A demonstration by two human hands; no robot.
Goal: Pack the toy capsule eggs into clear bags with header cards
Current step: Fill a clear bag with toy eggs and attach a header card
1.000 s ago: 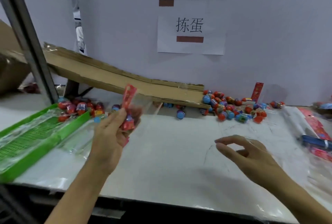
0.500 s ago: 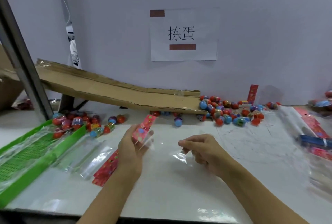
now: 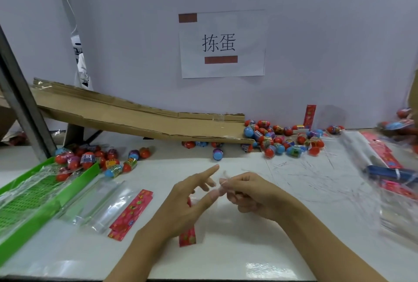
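Over the middle of the white table, my left hand point(image 3: 192, 200) and my right hand point(image 3: 251, 193) hold one clear bag between them. Its red header card point(image 3: 187, 237) hangs below my left palm. My left thumb and lower fingers pinch the film while the index finger points out straight. My right fingers curl round the bag's clear mouth. Red and blue capsule eggs point(image 3: 282, 140) lie heaped at the foot of a cardboard ramp point(image 3: 135, 118). More eggs point(image 3: 95, 159) sit by the green tray point(image 3: 43, 204). Spare clear bags with red header cards point(image 3: 113, 209) lie left of my hands.
A dark metal post point(image 3: 20, 105) stands at the left. More bags and red cards point(image 3: 384, 164) are piled at the right edge, with a blue bundle among them. One red card point(image 3: 309, 116) leans against the back wall under a paper sign point(image 3: 222, 44).
The bag came down from beside the tray to the table's middle. My right hand moved in from the right and took hold of its clear end. The view shifted right.
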